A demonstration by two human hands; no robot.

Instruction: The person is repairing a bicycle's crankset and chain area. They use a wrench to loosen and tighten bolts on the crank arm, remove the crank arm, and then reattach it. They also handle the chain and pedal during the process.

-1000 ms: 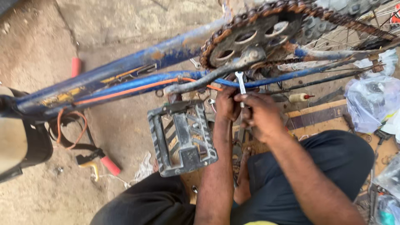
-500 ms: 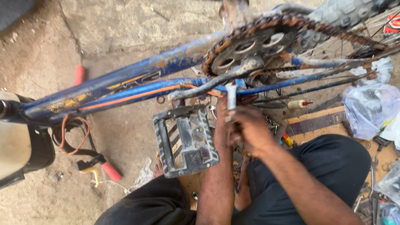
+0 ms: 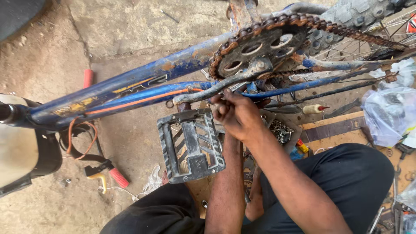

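I saw the rusty blue steel bicycle frame (image 3: 143, 82) lying across the view, its ends cut off at both edges. The rust-brown chainring with its chain (image 3: 260, 45) sat above my hands, and the knobby grey tyre (image 3: 359, 13) ran out of frame at the top right. The grey metal crank arm (image 3: 216, 89) reached left from the chainring, with the dark grey block pedal (image 3: 190, 145) hanging at its end. My right hand (image 3: 242, 117) was curled closed around a small silver tool (image 3: 236, 86), mostly hidden, only its tip showing. My left hand (image 3: 219, 110) lay tucked behind the right; I could not tell its grip. Beside them a shallow box of small metal nuts and bolts (image 3: 281, 130) was half covered by my arm. A crumpled clear plastic bag (image 3: 388, 115) lay at the right, its contents unclear.
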